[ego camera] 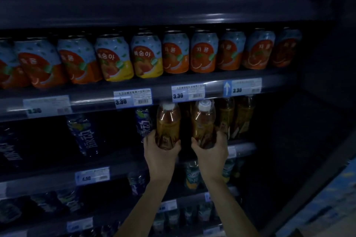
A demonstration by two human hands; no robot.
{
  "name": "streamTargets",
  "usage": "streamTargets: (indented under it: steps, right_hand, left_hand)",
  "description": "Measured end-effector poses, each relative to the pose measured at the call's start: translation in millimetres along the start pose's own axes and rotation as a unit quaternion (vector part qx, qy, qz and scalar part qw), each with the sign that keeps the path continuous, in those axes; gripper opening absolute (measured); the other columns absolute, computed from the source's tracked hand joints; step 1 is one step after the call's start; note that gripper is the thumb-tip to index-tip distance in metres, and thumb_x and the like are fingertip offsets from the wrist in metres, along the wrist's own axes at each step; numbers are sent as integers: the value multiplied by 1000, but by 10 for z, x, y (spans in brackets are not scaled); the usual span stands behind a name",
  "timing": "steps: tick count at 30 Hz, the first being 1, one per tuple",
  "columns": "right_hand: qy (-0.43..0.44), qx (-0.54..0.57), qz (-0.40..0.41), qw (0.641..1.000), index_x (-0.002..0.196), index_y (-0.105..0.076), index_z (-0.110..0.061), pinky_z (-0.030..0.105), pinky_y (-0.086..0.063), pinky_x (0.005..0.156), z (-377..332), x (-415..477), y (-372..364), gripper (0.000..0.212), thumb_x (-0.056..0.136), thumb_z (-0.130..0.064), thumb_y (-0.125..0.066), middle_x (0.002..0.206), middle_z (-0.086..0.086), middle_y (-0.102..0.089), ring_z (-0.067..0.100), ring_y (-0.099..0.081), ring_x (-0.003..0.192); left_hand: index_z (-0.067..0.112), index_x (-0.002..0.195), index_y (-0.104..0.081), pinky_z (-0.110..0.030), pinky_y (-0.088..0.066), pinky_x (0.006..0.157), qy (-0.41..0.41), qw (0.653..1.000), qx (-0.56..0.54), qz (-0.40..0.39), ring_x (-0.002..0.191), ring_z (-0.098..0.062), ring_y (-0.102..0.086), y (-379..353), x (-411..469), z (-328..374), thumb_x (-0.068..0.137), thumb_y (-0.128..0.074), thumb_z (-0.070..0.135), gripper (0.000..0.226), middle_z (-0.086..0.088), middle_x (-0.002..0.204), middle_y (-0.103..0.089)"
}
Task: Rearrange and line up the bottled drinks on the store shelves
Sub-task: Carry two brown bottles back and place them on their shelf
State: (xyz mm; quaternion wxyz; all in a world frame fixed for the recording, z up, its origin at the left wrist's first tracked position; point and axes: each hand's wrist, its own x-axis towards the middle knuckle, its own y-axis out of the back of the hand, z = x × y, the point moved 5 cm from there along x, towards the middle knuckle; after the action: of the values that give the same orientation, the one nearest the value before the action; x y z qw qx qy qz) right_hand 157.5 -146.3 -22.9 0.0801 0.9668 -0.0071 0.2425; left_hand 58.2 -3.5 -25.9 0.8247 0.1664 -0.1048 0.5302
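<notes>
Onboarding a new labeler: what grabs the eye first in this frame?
The two bare hands at centre: the left hand and right hand each grip an amber tea bottle, the left bottle and the right bottle, side by side at the third shelf's front edge. Above them runs a bright row of orange and yellow fruit cans, the best-lit thing in the dim cooler. Left of the hands stand dark blue bottles.

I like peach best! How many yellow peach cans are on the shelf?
2. Both yellow cans stand side by side mid-row, between orange cans. More may hide behind them.
</notes>
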Motion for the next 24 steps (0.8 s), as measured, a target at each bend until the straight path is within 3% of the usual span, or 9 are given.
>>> streamTargets:
  steps: [2,5,10,16,24]
  right_hand:
    - [1,-4,-3,1000,124,-54,-12,19,-43,88,9,58,-44,65,70,-30,-83,115,1,-55,9,-53,106]
    - [-3,-7,-9,1000,128,-52,-10,24,-45,90,20,132,-128,69,70,-31,-83,119,2,-56,10,-53,108]
    - [-19,-17,-23,999,132,-48,-11,18,-40,87,49,191,-273,71,72,-30,-81,121,-4,-50,-1,-44,106]
    - [-36,-13,-22,999,135,-44,-8,19,-38,90,109,186,-371,71,77,-30,-78,122,-2,-49,5,-45,111]
    - [-26,-51,-39,998,144,-35,-7,21,-31,100,124,74,-392,74,84,-32,-71,143,10,-42,21,-41,130]
  left_hand:
    - [15,132,-48,-35,-47,98,13,1000,4,9,108,-7,-50,-44,39,-11,66,-85,33,78,9,115,-48]
    - [10,135,-45,-39,-47,99,25,999,15,22,112,-13,-50,-108,101,-17,67,-85,32,82,4,119,-48]
    - [8,131,-48,-32,-44,100,30,998,25,44,110,-11,-49,-201,178,-11,67,-86,27,77,7,114,-46]
    - [8,128,-47,-22,-39,94,40,997,31,57,103,-4,-44,-296,142,-36,68,-85,27,74,2,113,-46]
    - [13,135,-38,-19,-33,96,32,998,48,30,105,5,-35,-313,92,-61,72,-81,35,79,5,119,-41]
